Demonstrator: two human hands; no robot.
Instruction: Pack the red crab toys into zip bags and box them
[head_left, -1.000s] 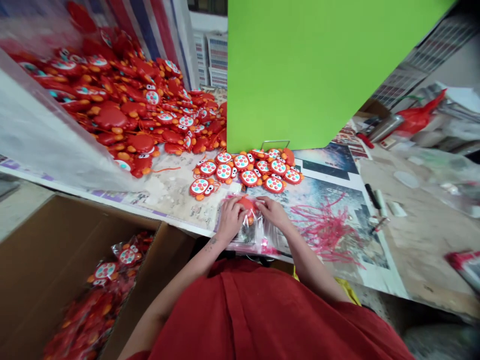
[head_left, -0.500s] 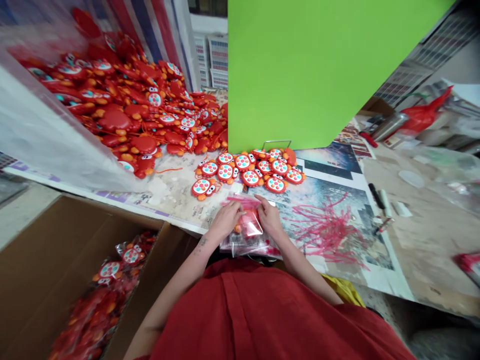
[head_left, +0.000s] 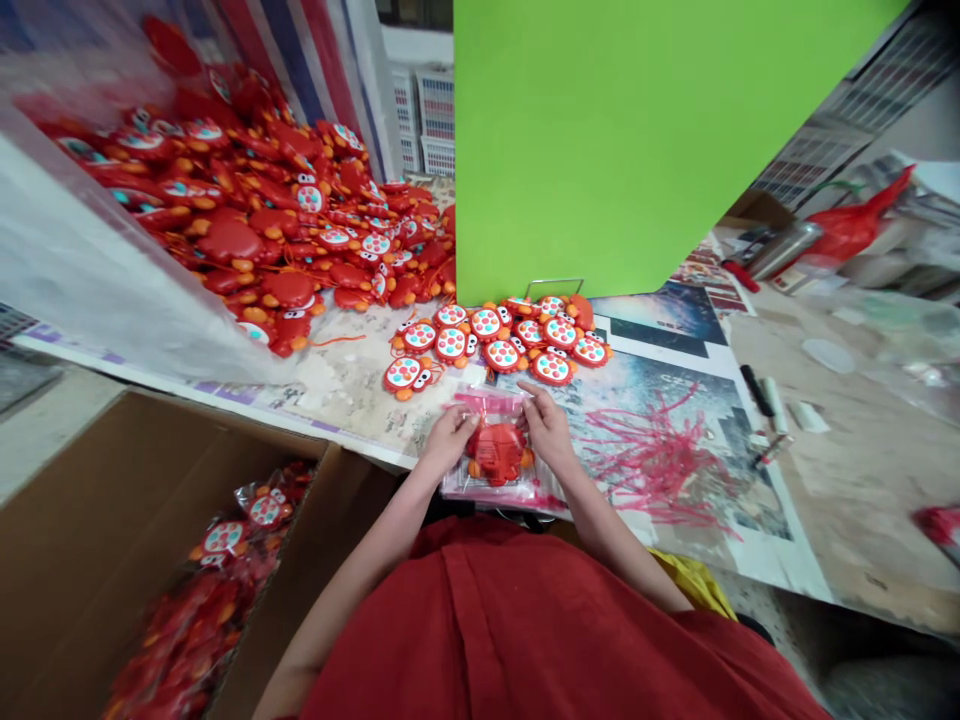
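Observation:
A clear plastic bag (head_left: 491, 402) lies at the table's front edge with a red crab-shaped toy (head_left: 498, 450) inside, its plain back facing up. My left hand (head_left: 450, 437) pinches the bag's left side near its upper end. On the opposite side, my right hand (head_left: 547, 425) has its thumb and fingers closed on the bag's edge, the index finger reaching forward. Beneath this bag lie more clear bags (head_left: 457, 490), partly covered. Just beyond my hands sits a group of crab toys (head_left: 502, 354) with white, dotted bellies up.
A big heap of crab toys (head_left: 232, 240) spills from a large sack (head_left: 135, 270) at left. Below it, a cardboard box (head_left: 90, 530) holds bagged toys. A green board (head_left: 600, 140) stands behind. Pink strips (head_left: 660, 460) and a black marker (head_left: 754, 390) lie right.
Both hands have moved slightly apart, to the sides of the bag. The toy's back, partly covered before, now shows fully and flat between them.

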